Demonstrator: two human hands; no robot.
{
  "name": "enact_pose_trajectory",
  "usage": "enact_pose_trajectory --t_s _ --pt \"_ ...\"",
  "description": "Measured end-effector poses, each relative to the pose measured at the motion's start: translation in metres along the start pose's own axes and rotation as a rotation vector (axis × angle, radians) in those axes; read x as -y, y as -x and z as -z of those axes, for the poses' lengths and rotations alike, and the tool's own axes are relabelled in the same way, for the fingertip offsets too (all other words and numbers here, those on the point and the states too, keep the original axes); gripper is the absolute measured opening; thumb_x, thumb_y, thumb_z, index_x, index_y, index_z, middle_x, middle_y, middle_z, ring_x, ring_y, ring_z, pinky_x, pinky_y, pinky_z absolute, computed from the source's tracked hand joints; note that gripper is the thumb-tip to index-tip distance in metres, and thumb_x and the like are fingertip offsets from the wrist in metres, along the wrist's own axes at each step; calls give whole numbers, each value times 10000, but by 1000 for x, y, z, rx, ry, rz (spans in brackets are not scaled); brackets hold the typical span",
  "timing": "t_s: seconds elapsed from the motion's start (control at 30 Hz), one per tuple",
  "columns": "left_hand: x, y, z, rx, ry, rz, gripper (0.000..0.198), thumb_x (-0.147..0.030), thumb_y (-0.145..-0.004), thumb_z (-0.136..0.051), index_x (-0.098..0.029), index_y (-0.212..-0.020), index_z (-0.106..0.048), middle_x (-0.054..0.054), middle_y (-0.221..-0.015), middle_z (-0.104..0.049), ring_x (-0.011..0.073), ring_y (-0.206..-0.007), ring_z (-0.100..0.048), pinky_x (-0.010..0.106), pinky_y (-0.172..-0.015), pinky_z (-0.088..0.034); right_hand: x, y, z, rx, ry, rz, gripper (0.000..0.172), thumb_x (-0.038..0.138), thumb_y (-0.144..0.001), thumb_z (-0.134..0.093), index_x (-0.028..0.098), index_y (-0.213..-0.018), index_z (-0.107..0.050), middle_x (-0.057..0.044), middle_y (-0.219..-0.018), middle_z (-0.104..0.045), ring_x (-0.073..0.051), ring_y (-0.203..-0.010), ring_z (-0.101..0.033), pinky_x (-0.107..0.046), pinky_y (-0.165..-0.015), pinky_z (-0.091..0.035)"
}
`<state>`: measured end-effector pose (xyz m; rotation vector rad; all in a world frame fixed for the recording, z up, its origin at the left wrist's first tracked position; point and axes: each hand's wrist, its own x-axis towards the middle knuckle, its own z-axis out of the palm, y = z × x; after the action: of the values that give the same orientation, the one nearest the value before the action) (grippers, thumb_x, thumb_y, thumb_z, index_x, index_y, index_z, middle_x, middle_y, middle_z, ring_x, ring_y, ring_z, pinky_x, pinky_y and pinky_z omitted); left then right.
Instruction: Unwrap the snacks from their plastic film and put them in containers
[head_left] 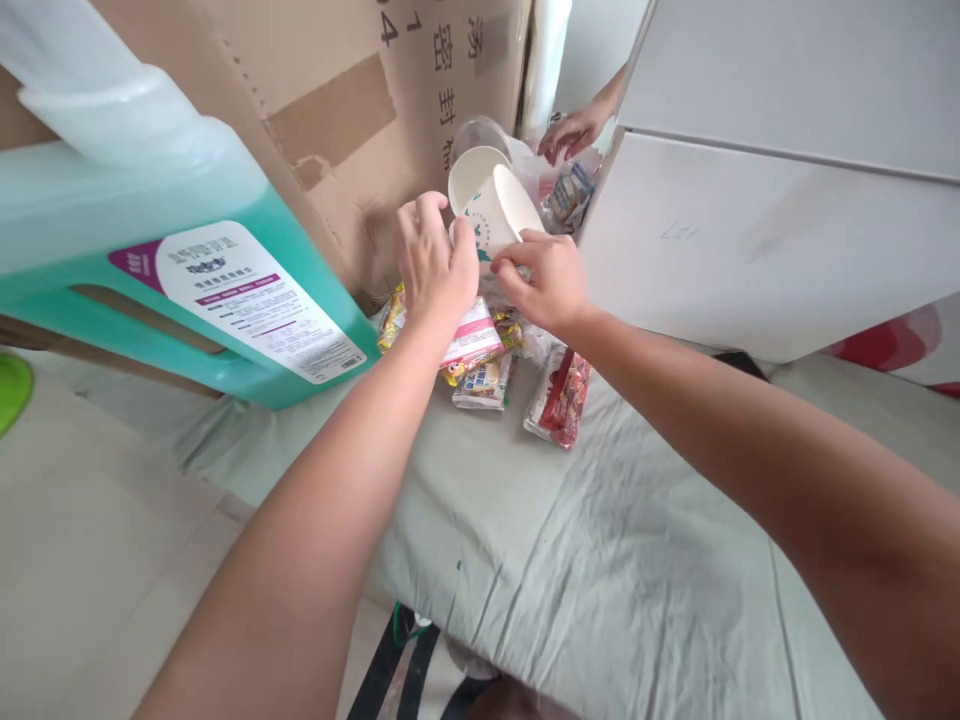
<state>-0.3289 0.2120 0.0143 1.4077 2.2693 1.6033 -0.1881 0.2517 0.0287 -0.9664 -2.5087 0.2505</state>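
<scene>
A white paper bowl (489, 222) with teal print is tilted, its opening toward the upper right. My right hand (546, 278) pinches its lower edge with bent fingers. My left hand (439, 255) curls at the left side of the bowls, thumb against the printed one; its fingertips are partly hidden. A second paper bowl (466, 178) leans just behind. Under my hands lie a yellow-and-pink snack packet (474, 338), a small clear-wrapped packet (482, 385) and a red packet (561, 398).
A large jug of green liquid (300, 270) stands at left, before a cardboard box (337, 110). A white cabinet (750, 230) is at right. Clear plastic containers (480, 133) sit behind the bowls. Another hand (574, 132), possibly a reflection, shows beyond. Pale green cloth (480, 520) covers the surface.
</scene>
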Motion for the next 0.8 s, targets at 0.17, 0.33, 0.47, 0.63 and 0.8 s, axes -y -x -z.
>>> enact_pose_trajectory --t_s 0.17,0.33,0.47,0.63,0.8 --pt "9 -7 -8 84 -68 39 60 -249 -978 -562 -262 -1005 -613 83 -1194 -648 249 -1260 -589 401 -1158 -418 -10 99 38 -254 -144 -28 340 314 -950 -404 363 -820 -714 -68 -790 -700 -249 -760 -679 -473 -798 -532" --pt "-1 -18 -24 207 -173 -42 221 -214 -719 -795 -256 -878 -647 67 -1108 -652 291 -1205 -596 403 -1140 -438 -60 224 68 -314 18 163 184 213 -907 -575 378 -876 -651 23 -722 -720 -192 -586 -637 -448 -685 -460" --pt "-21 -33 -55 266 -184 -56 278 -180 -613 -847 -265 -789 -649 37 -972 -619 265 -1143 -569 415 -1130 -437 -85 272 75 -268 67 204 210 140 -889 -599 336 -956 -633 19 -764 -727 -184 -648 -679 -419 -672 -462" --pt "-34 -46 -100 352 -294 35 199 -235 -727 -770 -223 -918 -714 38 -943 -638 233 -1001 -590 441 -1065 -462 -93 282 74 -207 105 204 224 131 -889 -591 320 -1009 -606 -16 -834 -741 -210 -715 -701 -445 -692 -478" --pt "-34 -53 -109 294 -338 37 210 -384 -781 -773 -257 -924 -686 70 -1043 -687 312 -1146 -583 476 -1094 -453 -102 285 67 -164 101 199 267 141 -872 -613 349 -1040 -625 -36 -940 -765 -254 -874 -755 -466 -700 -468"
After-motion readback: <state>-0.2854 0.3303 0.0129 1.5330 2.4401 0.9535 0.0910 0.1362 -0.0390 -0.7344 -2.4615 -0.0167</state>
